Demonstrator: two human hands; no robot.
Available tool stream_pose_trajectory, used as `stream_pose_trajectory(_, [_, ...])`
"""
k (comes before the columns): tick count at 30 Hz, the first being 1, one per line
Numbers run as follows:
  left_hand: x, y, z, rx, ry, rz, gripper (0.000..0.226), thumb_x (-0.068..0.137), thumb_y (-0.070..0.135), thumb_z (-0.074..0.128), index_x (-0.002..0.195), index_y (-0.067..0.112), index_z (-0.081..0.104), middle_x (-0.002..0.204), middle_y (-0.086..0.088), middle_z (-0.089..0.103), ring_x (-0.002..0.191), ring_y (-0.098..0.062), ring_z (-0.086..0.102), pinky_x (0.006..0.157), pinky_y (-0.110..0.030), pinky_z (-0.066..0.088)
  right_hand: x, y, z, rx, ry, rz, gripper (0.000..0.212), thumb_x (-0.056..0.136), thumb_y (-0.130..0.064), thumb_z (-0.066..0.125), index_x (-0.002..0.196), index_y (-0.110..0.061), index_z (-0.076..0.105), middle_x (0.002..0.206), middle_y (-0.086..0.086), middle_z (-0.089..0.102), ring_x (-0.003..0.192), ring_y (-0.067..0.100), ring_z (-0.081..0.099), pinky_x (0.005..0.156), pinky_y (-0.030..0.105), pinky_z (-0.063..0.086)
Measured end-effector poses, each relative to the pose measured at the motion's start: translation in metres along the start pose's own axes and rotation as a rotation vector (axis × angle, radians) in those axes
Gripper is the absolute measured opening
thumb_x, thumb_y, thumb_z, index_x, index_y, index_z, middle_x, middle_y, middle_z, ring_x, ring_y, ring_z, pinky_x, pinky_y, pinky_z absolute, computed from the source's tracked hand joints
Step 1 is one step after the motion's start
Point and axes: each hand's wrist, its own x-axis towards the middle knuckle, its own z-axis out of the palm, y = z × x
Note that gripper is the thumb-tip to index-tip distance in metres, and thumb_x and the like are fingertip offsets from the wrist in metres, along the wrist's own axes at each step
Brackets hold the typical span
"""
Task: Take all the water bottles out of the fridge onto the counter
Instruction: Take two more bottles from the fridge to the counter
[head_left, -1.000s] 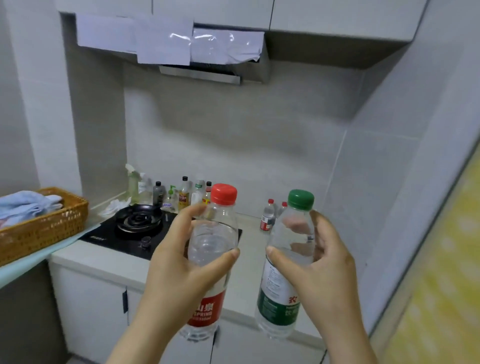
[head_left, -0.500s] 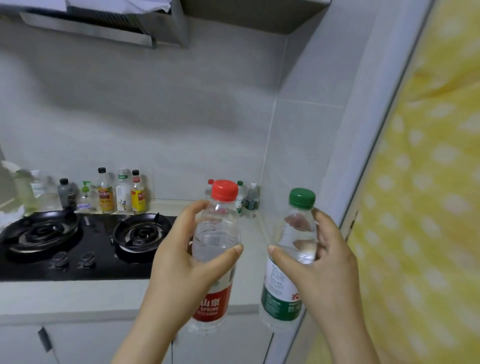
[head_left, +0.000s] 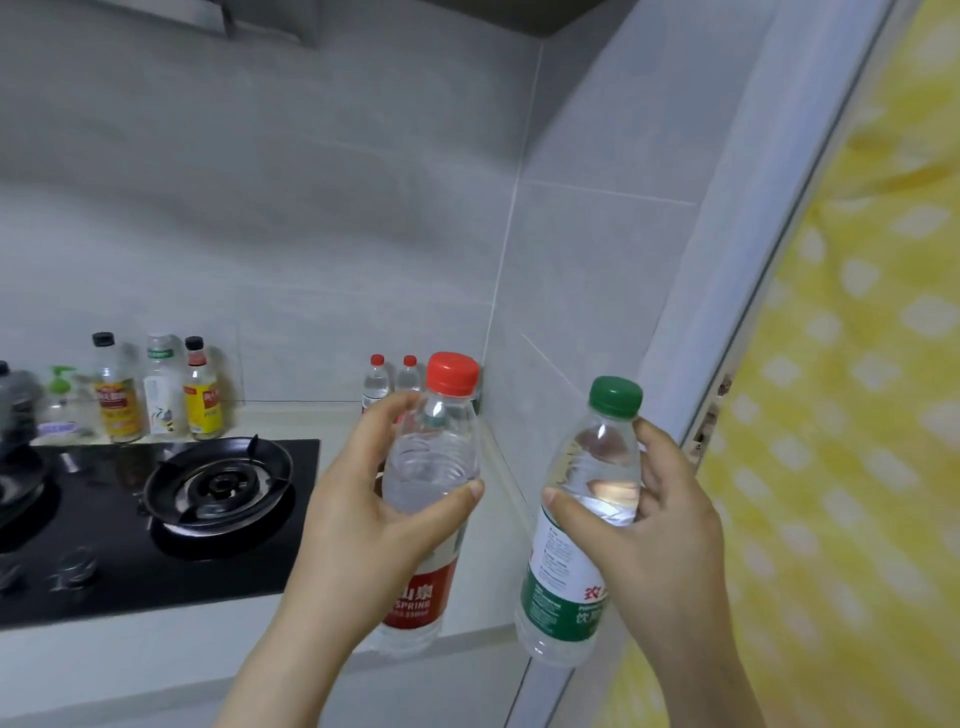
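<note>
Fingers (head_left: 387, 415) of the left hand (head_left: 358, 525) curl round the red-capped bottle (head_left: 436, 457); the right hand (head_left: 665, 535) grips the green-capped bottle (head_left: 592, 457), both at lower centre, over the tabletop's (head_left: 156, 654) right end.

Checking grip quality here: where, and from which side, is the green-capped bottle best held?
Round the clear body above the label, from the right, as the right hand grips it: the green-capped bottle stands upright and is slim enough for thumb and fingers to wrap.
</note>
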Motion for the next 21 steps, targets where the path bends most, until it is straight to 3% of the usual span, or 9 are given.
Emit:
stream_pose_trajectory(12, [0.105, -0.040, 0.053, 0.060, 0.067, 0.002, 0.064, 0.066, 0.027, 0.084, 0.114, 0.051, 0.050, 0.102, 0.021, 0.069, 0.092, 0.002, 0.067, 0.072, -0.016, 0.050, 0.129, 0.056, 0.035, 0.024, -0.066, -0.030, 0.072, 0.061, -0.031, 0.083, 0.123, -0.046, 0.050, 0.100, -0.024, 0.070, 0.090, 0.003, 0.068, 0.084, 0.039, 0.056])
stream_pose_trajectory(21, [0.165, -0.083, 0.076, 0.107, 0.080, -0.037, 0.069, 0.066, 0.027, 0.087, 0.121, 0.046, 0.050, 0.110, 0.016, 0.069, 0.099, -0.005, 0.067, 0.088, -0.035, 0.055, 0.198, 0.097, 0.069, 0.008, -0.104, -0.020, 0.069, 0.057, -0.037, 0.082, 0.118, -0.048, 0.051, 0.097, -0.023, 0.070, 0.087, 0.006, 0.069, 0.080, 0.039, 0.057])
